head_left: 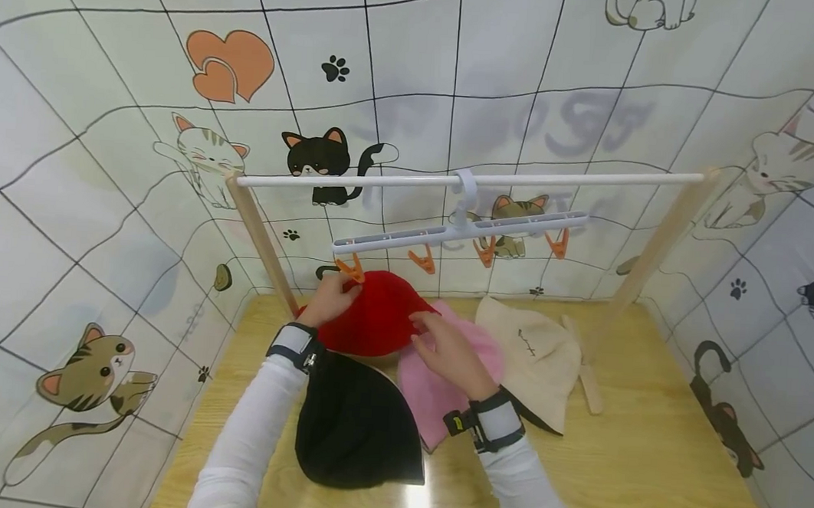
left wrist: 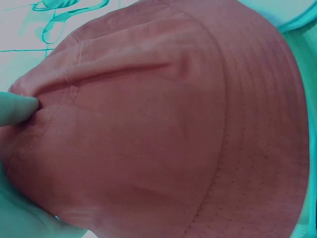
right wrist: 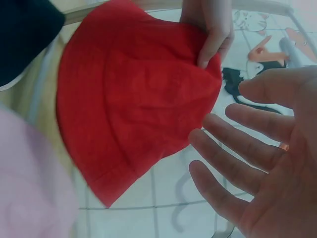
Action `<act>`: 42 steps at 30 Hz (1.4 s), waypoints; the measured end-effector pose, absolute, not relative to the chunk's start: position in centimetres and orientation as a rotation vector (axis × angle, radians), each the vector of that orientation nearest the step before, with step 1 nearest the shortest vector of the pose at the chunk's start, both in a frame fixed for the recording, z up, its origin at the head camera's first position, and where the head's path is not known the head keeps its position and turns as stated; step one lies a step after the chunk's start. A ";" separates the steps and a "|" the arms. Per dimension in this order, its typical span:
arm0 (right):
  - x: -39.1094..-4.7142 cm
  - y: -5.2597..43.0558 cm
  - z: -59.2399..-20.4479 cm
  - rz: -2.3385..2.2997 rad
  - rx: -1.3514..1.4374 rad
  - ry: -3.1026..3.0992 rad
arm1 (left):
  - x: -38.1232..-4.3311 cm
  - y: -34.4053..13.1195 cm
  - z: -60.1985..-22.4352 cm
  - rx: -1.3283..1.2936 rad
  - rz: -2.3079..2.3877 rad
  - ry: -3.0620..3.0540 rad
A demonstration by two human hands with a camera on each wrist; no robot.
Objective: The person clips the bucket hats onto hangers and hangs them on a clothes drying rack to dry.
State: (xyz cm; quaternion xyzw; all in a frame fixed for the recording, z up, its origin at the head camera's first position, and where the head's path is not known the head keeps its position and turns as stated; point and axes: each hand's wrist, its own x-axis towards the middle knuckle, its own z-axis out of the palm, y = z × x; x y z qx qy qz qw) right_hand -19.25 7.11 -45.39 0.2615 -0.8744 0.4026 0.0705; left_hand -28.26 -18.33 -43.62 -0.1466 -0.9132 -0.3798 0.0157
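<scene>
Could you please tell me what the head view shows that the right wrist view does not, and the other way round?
Only the head view shows the white rail, the clip hanger with orange clips, the beige hat and both arms. Only the right wrist view shows the right hand from the palm side, fingers spread and holding nothing. Both show the red hat pinched by the left hand, plus the black hat and pink hat.

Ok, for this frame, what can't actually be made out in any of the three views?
- Whether the orange clip already bites the red fabric bucket hat: head view, left hand covers it.
- Left hand: left wrist view, cut off by the edge.
- Black fabric hat brim: head view, the left sleeve overlaps it.
- Small mark on the cream bucket hat: too small.
</scene>
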 end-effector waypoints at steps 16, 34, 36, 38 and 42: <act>-22.9 2.5 -40.1 1.116 0.935 -2.554 | -26.7 -18.3 -42.4 -0.488 -1.133 -2.743; -26.2 -0.8 -39.1 1.925 0.780 -2.360 | -24.6 -18.3 -42.9 -0.553 -1.037 -2.667; -26.3 -1.1 -39.1 2.015 0.777 -2.307 | -24.4 -18.3 -43.0 -0.556 -1.042 -2.665; -26.4 -1.4 -39.0 2.098 0.768 -2.255 | -24.2 -18.3 -43.0 -0.555 -1.036 -2.665; -26.6 -2.0 -38.7 2.231 0.736 -2.158 | -24.0 -18.4 -42.9 -0.548 -1.048 -2.657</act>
